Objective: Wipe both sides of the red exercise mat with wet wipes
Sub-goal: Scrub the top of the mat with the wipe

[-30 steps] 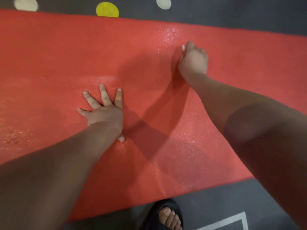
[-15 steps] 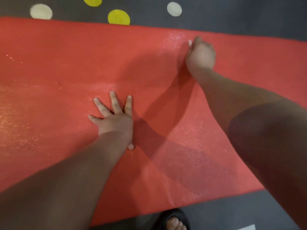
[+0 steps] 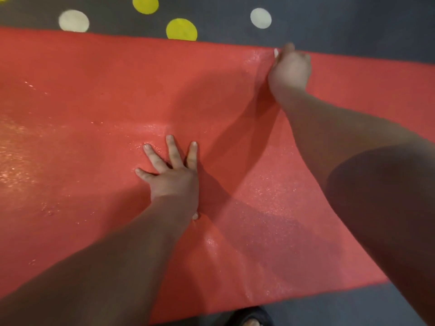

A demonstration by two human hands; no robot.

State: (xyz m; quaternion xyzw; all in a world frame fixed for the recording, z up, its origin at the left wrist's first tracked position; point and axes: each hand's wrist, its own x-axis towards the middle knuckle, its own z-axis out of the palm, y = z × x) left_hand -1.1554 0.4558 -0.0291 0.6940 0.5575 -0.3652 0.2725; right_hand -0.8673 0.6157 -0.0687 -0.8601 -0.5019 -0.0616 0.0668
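A red foam exercise mat (image 3: 94,95) lies flat across a dark grey floor (image 3: 353,24), filling most of the view from the left side to the right, with its far long edge running just below a row of painted floor dots. The left hand (image 3: 175,180) rests palm down near the mat's middle, fingers straight and spread wide, holding nothing. The right hand (image 3: 290,69) is at the mat's far edge, seen from the back with its fingers curled under, and a small sliver of a white wet wipe (image 3: 275,52) shows at its left side against the mat. Patches of the mat glisten wet, most of all toward its left end and between the two arms. Two round yellow dots (image 3: 181,29) and two round off-white dots (image 3: 73,20) mark the floor beyond the far edge. A foot in a dark sandal (image 3: 249,320) stands on the floor just beside the mat's near edge.
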